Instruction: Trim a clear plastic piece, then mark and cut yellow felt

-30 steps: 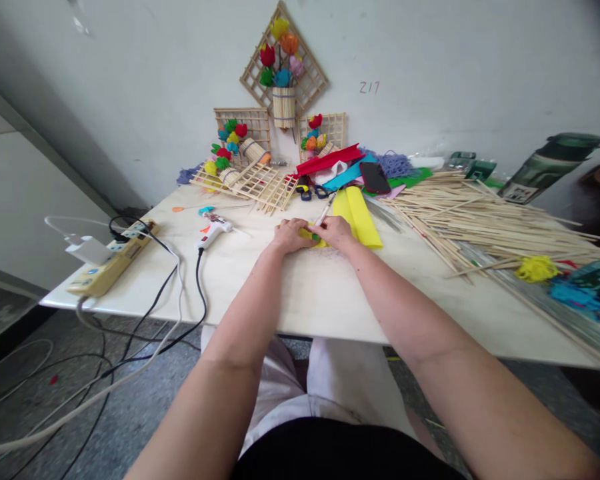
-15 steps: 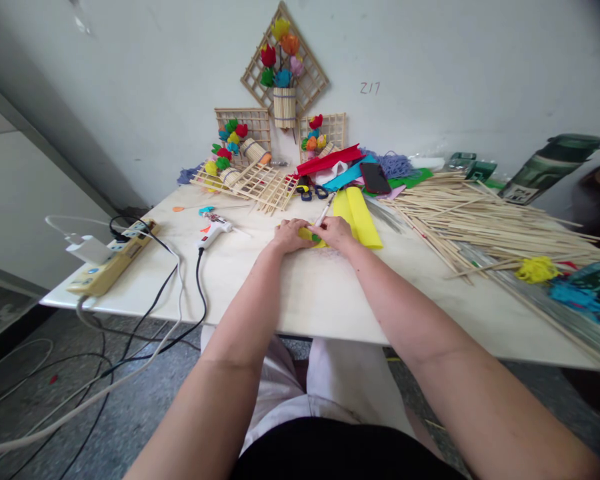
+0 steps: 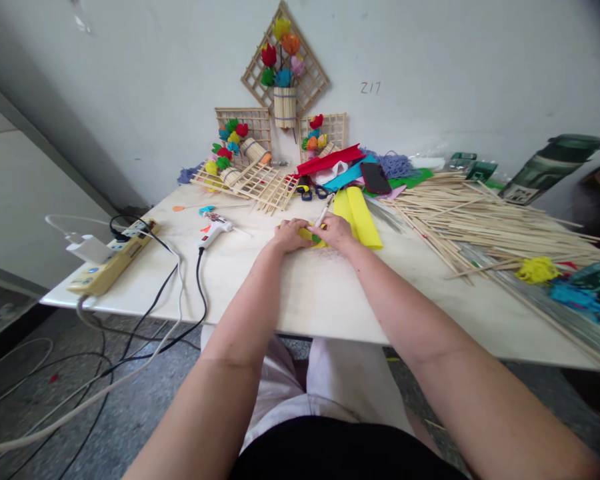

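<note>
At the middle of the table, my left hand (image 3: 291, 235) bends its fingers over a small yellow sheet (image 3: 305, 234) and holds it down on the tabletop. A small green piece (image 3: 316, 238) lies on that sheet between my hands. My right hand (image 3: 338, 232) is closed around a white pen (image 3: 323, 215), whose tip is down near the green piece and hidden by my fingers. Just behind my right hand lies a larger folded yellow sheet (image 3: 357, 217).
A white glue gun (image 3: 215, 231) and a power strip (image 3: 113, 260) lie left, with cables over the edge. Behind are lattice frames (image 3: 260, 183), scissors (image 3: 313, 193), coloured sheets (image 3: 330, 161) and a phone (image 3: 375, 179). Thin wooden sticks (image 3: 490, 217) spread right, beside a dark green bottle (image 3: 550, 167).
My right hand and the pen have shifted very slightly. My left hand and the other things stay in place.
</note>
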Demonstrator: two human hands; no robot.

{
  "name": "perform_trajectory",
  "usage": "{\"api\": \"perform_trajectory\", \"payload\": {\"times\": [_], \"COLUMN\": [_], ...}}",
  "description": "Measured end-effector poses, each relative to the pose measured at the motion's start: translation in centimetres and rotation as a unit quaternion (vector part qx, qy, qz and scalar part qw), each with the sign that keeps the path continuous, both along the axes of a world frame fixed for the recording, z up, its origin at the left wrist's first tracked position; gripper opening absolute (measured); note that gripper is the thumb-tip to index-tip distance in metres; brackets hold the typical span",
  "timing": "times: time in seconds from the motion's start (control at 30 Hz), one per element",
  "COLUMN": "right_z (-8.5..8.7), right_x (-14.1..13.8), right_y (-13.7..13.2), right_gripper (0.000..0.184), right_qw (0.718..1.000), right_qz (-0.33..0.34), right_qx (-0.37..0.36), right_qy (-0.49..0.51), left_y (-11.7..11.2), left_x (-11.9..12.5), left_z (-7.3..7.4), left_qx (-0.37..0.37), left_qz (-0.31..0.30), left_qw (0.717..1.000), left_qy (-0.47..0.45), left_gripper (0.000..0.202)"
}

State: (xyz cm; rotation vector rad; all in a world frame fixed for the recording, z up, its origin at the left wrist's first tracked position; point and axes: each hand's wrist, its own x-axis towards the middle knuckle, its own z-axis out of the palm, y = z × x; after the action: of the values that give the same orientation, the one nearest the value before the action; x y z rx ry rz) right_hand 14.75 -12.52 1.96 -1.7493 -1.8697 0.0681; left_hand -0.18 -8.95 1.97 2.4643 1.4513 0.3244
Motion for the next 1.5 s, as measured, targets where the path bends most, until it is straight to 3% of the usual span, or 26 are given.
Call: {"api": "perform_trajectory", "payload": {"times": [1.5], "right_z": [0.12], "right_x": [0.16], "right_y": [-0.33], "right_gripper": [0.029], "right_qw": [0.999], "right_qz": [-0.003], "right_qx": [-0.039], "right_qy": [0.031], "left_y": [0.06], "left_x": [-0.05], "left_z": [0.30], "left_qx": [-0.009], "left_qz": [-0.011], "left_qw": [1.000], "left_qy": [0.013], "left_gripper": [0.048]}}
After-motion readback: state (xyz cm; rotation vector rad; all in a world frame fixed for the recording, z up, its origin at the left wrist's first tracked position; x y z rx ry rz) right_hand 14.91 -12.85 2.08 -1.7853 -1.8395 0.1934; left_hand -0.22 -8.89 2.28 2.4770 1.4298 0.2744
